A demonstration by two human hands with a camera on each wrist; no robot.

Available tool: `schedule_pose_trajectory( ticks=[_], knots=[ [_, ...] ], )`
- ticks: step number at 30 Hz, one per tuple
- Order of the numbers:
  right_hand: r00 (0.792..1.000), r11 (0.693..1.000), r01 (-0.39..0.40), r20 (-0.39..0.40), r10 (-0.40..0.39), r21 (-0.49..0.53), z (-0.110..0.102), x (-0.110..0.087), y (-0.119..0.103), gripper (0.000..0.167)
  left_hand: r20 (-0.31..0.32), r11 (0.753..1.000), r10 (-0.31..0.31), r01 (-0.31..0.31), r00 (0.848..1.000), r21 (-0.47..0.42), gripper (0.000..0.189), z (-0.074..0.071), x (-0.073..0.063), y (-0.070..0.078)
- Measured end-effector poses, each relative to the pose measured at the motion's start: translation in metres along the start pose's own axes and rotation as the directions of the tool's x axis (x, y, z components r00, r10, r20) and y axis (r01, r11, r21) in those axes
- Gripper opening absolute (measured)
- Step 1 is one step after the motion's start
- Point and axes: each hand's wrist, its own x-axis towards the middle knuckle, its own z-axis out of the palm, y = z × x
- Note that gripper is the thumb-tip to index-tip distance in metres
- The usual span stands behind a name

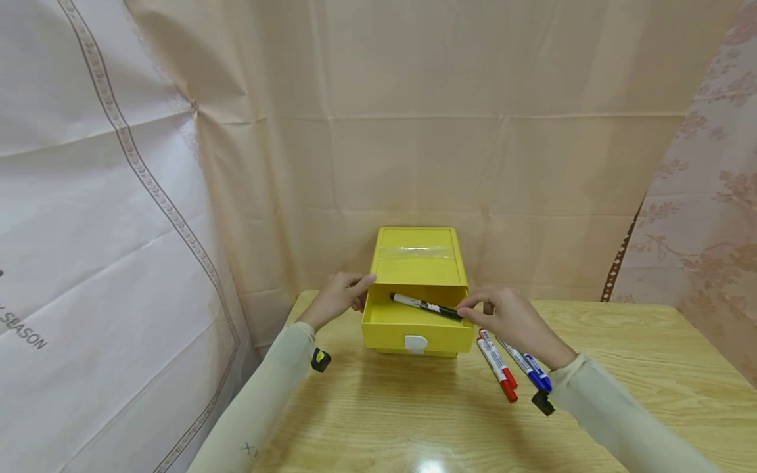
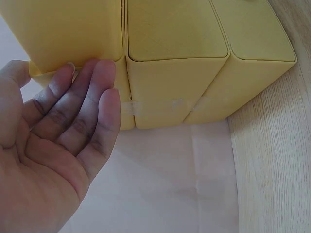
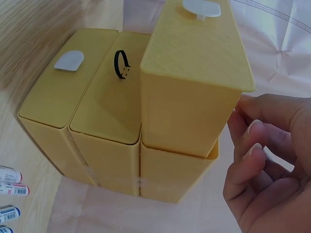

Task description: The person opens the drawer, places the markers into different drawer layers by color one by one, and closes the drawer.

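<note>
A yellow drawer cabinet (image 1: 420, 268) stands against the cloth backdrop, its top drawer (image 1: 384, 336) pulled out. My left hand (image 1: 336, 301) holds the cabinet at the upper left front corner, thumb on the top edge and fingers along the side. In the left wrist view, the left fingers (image 2: 104, 97) bend against the yellow side wall. Over the drawer's right part, my right hand (image 1: 508, 320) pinches one end of a black marker (image 1: 426, 306) between thumb and forefinger. The marker slants across the drawer opening; the drawer wall hides it in the right wrist view.
Red markers (image 1: 495, 364) and blue markers (image 1: 526, 368) lie on the wooden table (image 1: 414, 407) right of the cabinet. Two lower drawers sit pushed in, one with a black loop handle (image 3: 117, 65), the other with a white tab (image 3: 69, 60). Clear tape (image 1: 416, 252) crosses the cabinet top.
</note>
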Motion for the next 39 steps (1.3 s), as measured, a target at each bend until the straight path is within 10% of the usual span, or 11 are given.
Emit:
schedule_pose_trajectory(
  ticks=[39],
  knots=[
    [0.989,0.988,-0.138,-0.056,0.134,-0.068,-0.012,-0.045,0.065,0.009,-0.007,1.0,0.017,-0.017,1.0,0.009,0.051,0.001,-0.001,0.0]
  ],
)
